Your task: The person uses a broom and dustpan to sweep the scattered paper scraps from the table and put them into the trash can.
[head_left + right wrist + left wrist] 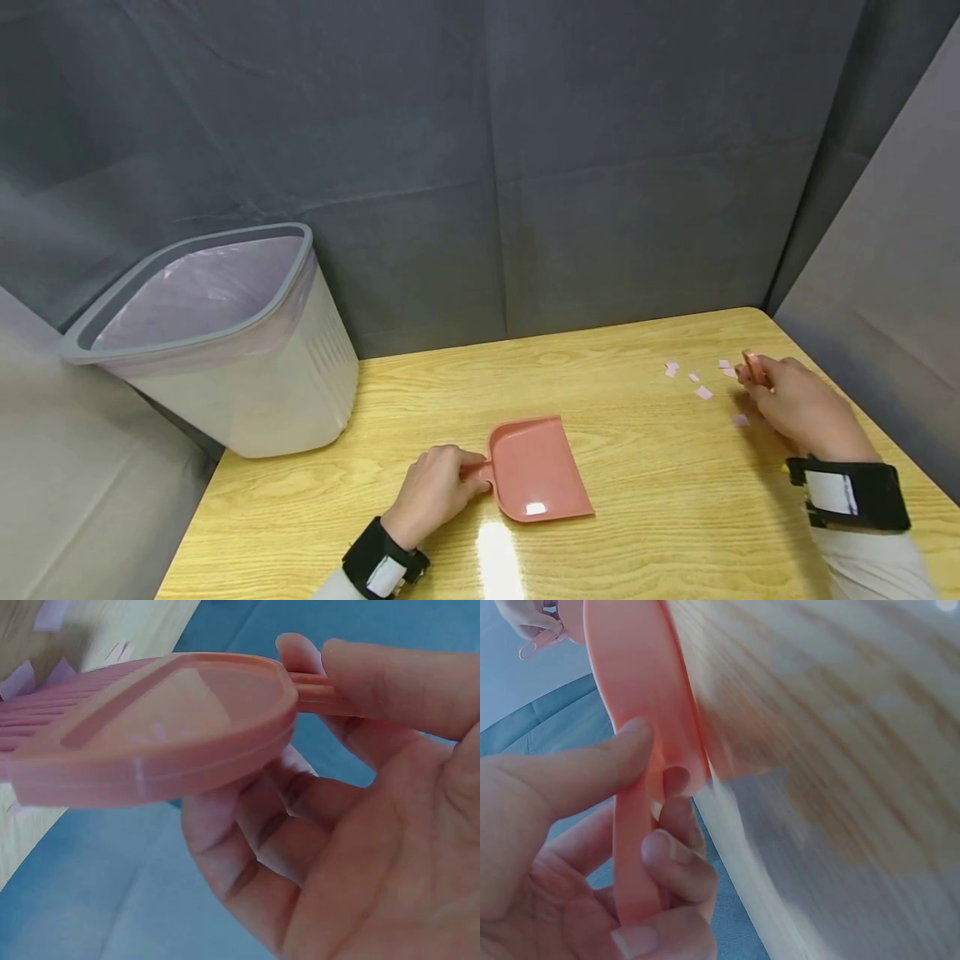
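Observation:
My left hand (433,493) grips the short handle of a coral-pink dustpan (536,468), which lies on the table with its wide edge turned to the right. In the left wrist view, thumb and fingers wrap the dustpan's handle (636,855). Over at the right side, my right hand (813,408) holds a small matching hand brush (754,368). Its pink bristles (60,712) show in the right wrist view, pointing down at the table. Several pink paper scraps (703,392) lie scattered just left of the brush, and one scrap (740,420) is below it.
A whitish waste bin (285,400) with a grey rim (187,339) and a plastic liner stands at the back left of the wooden table (630,467). Dark grey cloth (420,167) hangs behind the table, with lighter cloth at both sides.

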{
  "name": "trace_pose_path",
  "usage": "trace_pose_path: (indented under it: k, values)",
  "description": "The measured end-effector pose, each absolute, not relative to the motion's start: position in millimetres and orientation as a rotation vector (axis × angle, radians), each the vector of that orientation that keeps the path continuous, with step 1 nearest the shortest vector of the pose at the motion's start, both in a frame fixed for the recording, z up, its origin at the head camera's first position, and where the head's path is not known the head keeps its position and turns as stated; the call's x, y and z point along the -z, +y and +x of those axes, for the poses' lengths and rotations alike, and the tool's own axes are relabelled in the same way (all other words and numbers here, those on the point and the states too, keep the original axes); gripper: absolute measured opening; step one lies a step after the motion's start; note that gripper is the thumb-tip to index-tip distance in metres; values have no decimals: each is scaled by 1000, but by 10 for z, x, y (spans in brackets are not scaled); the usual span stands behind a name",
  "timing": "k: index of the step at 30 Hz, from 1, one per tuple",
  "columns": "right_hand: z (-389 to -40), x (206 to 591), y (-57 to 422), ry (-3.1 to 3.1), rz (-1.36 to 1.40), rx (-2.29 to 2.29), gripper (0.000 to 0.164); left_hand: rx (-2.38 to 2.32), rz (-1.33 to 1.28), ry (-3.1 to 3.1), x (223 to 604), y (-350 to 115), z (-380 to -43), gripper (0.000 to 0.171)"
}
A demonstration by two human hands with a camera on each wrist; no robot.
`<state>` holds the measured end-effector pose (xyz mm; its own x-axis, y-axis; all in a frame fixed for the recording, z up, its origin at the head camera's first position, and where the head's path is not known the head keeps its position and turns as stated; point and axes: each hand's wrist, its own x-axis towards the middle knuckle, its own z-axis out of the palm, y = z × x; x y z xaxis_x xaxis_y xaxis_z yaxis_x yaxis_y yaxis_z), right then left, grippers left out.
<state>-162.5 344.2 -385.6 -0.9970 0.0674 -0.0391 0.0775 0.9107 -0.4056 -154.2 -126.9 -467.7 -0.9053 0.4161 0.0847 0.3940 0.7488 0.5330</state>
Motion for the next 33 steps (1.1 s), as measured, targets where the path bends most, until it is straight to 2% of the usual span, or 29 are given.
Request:
trace_pose_path:
  k: [3,6,13,22,33]
  values:
    - [-1625,3835,3360,2973,112,717,45,-867,675,2907,4684,-1273,-1531,15]
    - [-1638,3828,3280,2959,3,779,50,-864,672,2912,4681,-1273,-1524,15]
    - [-1639,3823,3132,2969,-251,849,38,-861,656,2899,4673,-1269,-1545,16]
    - [-1639,3866,2871,2894,-392,934,12,-847,677,2914,4673,-1268,-1539,16]
    - [-1620,3893,2627,2806,-436,1018,13,-857,676,2913,4671,-1257,-1535,13]
